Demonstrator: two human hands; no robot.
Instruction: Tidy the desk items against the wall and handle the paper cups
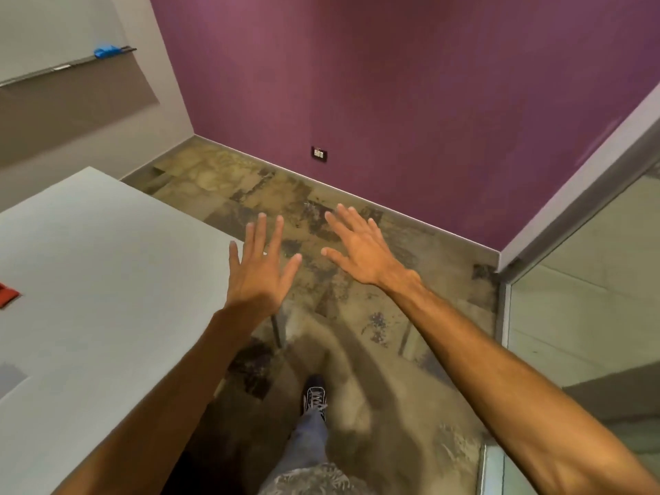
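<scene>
My left hand (259,271) is stretched out flat with fingers spread, over the right corner of a grey desk (107,266), holding nothing. To its right my right hand (360,250) is held out the same way, fingers apart and empty, above the carpet. A red item (8,294) lies at the desk's left edge, mostly cut off by the frame. No paper cups are in view.
A purple wall (410,101) with a socket (319,154) stands ahead. A glass partition (585,298) closes off the right side. A whiteboard ledge at upper left carries a blue eraser (106,51). My leg and shoe (315,398) stand on patterned carpet beside the desk.
</scene>
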